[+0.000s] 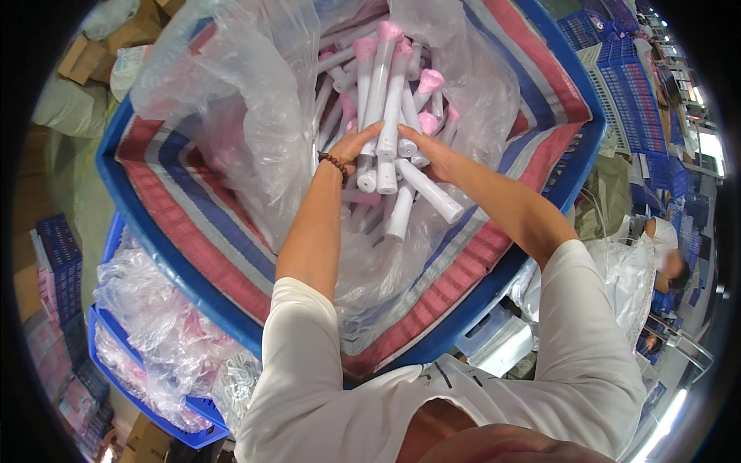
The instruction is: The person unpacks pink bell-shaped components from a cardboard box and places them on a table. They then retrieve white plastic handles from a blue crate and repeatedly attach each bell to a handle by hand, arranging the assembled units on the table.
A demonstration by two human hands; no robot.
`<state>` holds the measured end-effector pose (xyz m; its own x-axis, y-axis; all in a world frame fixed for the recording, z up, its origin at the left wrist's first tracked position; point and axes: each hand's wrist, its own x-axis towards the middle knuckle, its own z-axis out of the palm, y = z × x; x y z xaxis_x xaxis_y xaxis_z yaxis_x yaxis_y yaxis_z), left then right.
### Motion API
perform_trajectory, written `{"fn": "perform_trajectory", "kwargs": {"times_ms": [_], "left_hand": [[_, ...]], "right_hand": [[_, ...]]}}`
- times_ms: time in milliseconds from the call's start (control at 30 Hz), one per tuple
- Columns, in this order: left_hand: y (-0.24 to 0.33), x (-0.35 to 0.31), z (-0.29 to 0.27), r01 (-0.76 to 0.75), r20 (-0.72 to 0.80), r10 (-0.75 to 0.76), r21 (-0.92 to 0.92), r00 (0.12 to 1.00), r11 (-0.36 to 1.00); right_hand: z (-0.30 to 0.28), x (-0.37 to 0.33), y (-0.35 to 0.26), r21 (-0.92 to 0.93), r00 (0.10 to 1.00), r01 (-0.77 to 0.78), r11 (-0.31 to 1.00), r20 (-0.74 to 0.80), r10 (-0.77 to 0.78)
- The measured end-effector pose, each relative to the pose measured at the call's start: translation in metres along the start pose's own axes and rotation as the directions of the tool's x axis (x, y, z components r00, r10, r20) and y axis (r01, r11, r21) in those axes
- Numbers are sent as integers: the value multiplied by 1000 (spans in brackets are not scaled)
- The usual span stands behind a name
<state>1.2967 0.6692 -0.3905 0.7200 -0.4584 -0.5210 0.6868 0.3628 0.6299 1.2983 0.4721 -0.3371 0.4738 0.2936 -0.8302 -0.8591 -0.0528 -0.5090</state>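
Tubes (384, 116), white with pink caps, fill the middle of our view: a bundle of them stands gathered between our two hands inside a clear plastic liner (255, 100) that lines a large blue bin (147, 224). Our left hand (353, 145), a brown bead bracelet (333, 163) at its wrist, presses against the bundle's left side with fingers wrapped partly around the tubes; our right hand (428, 150) closes in from the other side, fingers curled against the same bundle, so both hands are grasping tubes together. The pink caps point away from us, the plain white ends toward us. More loose tubes lie beneath and behind the bundle in the liner, some sticking out at angles below our hands. A striped sack (201, 224) in red, blue and grey sits between the liner and the bin's wall. At lower left we see a smaller blue crate (104, 347) stuffed with crumpled clear plastic. Stacks of blue crates (633, 100) rise at upper right, cardboard boxes (85, 58) sit at upper left, and another person (668, 251) in white is bent over at the right edge, well apart from us.
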Motion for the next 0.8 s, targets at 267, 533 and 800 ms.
{"fn": "perform_trajectory", "kwargs": {"times_ms": [267,533,800], "left_hand": [[64,-86,41,78,-35,-73,159,997,984],[42,-194,105,-71,-63,83,168,995,983],[12,-303,197,-345,9,349,176,937,922]], "right_hand": [[59,-78,-3,221,989,123,968,51,-137],[78,-232,17,-21,934,352,936,74,-349],[75,-343,60,-25,839,520,854,199,-506]]}}
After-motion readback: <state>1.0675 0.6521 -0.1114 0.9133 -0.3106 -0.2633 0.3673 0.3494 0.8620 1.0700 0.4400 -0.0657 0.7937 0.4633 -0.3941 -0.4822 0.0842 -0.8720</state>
